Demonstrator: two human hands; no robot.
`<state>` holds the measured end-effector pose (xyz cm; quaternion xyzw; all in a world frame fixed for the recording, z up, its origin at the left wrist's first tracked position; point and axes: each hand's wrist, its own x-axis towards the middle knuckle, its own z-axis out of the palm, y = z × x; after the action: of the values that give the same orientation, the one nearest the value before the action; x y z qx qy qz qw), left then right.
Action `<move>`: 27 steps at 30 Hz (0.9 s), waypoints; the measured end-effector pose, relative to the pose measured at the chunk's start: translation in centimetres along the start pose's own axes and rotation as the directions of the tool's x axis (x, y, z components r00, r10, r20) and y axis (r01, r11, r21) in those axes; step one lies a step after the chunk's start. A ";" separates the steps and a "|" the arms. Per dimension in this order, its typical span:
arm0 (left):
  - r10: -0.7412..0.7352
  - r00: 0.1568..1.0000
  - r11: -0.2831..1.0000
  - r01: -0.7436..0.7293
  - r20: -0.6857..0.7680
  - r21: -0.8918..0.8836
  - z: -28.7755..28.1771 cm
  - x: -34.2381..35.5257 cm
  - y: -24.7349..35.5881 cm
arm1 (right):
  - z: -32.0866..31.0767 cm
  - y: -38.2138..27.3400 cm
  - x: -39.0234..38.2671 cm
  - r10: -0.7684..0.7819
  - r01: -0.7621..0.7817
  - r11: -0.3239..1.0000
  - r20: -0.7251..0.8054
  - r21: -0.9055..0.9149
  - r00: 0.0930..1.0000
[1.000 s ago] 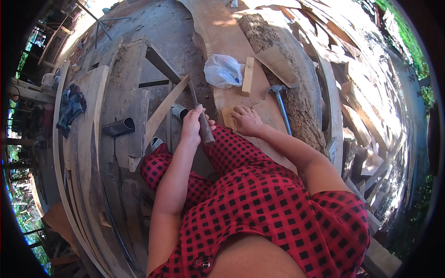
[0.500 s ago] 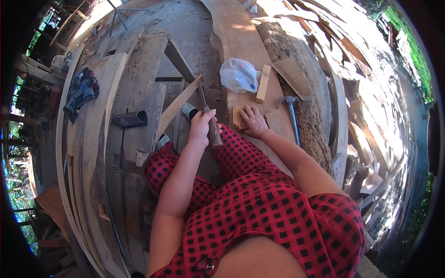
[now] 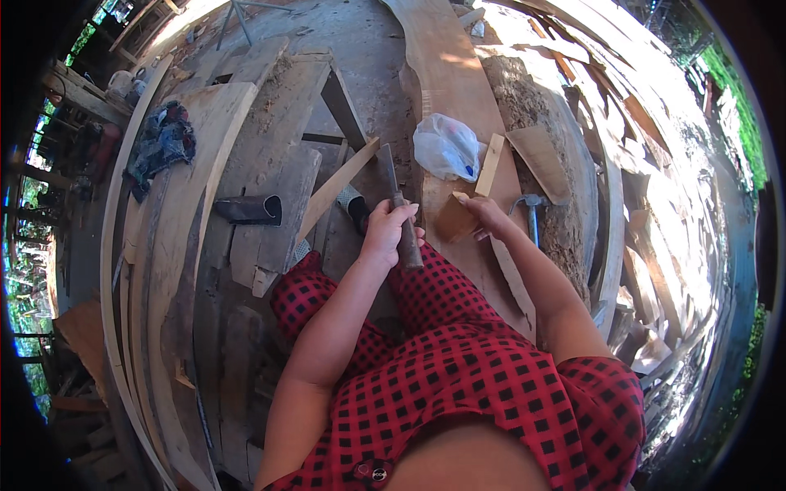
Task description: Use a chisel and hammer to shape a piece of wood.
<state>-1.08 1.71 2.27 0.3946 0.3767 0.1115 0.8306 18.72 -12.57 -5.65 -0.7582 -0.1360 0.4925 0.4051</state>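
Note:
My left hand (image 3: 388,235) is closed round the wooden handle of a chisel (image 3: 411,250), whose long flat metal blade points away from me. It is above my left-of-centre lap, beside the wide plank (image 3: 449,82). My right hand (image 3: 490,216) grips a small wooden block (image 3: 455,221) at its right side, thumb on the upper edge. The block is tilted over the plank; whether its lower edge touches the plank, I cannot tell. Just beyond it lie a narrow wooden strip (image 3: 490,164) and a tied clear plastic bag (image 3: 446,147) with something blue inside.
A hammer (image 3: 533,219) with a blue handle lies right of the block, by a rough bark-edged slab (image 3: 524,98). At left are a worn wooden bench (image 3: 274,176), a dark tube (image 3: 250,210), long boards and a crumpled cloth (image 3: 168,139). Scrap wood (image 3: 647,204) piles up on the right.
My right hand, earlier resting over the block on the plank, now grips its side and has tilted it up. My left hand keeps hold of the chisel. The view has shifted slightly.

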 end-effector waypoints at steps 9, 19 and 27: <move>-0.018 1.000 1.000 0.018 -0.004 -0.019 1.1 0.5 0.1 | -1.1 2.4 2.9 -0.322 0.141 0.805 -0.224 -0.576 0.920; -0.043 0.998 0.997 0.040 -0.036 -0.073 1.0 -0.9 1.1 | -4.6 -5.8 6.1 -0.282 0.374 0.904 -0.372 0.205 0.884; -0.173 0.985 0.980 0.173 0.007 -0.101 0.1 -1.5 1.9 | -13.8 -6.2 22.5 -0.513 0.261 0.858 -0.775 -0.443 0.370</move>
<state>-1.85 2.14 4.52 0.3175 0.4043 0.0582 0.8558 42.52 -1.61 -12.75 -0.8890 -0.1452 -0.0957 0.4236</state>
